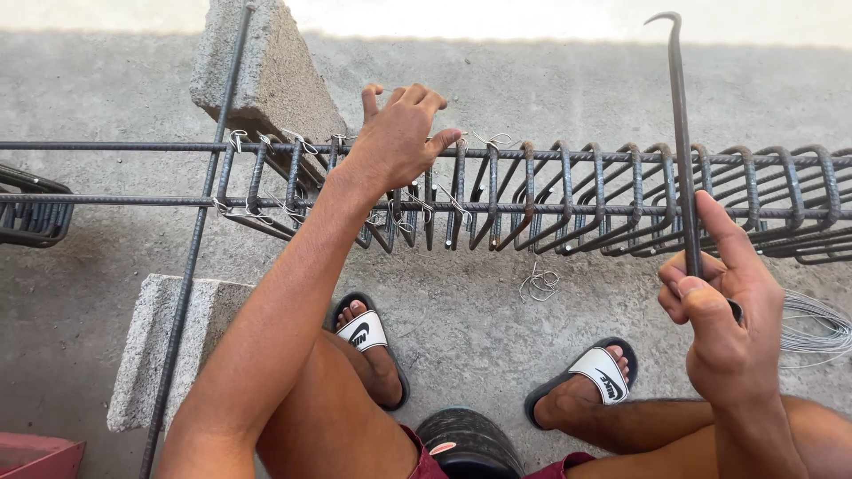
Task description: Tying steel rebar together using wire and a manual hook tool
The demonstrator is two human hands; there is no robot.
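Left hand (pixel 399 133) rests open-fingered on rebar cage (pixel 532 195); right hand (pixel 723 315) clasps hooked rod (pixel 682 133) upright.

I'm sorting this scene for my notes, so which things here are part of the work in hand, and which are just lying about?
In hand:
- left hand on the rebar cage
- right hand holding the hooked tying tool
- wire coil beside the right hand
- concrete blocks near the bars

Lying about:
- wire scrap on the floor
- red object at the corner

Hands (pixel 404 133) on rebar cage (pixel 532 200), hooked tool (pixel 682 133)
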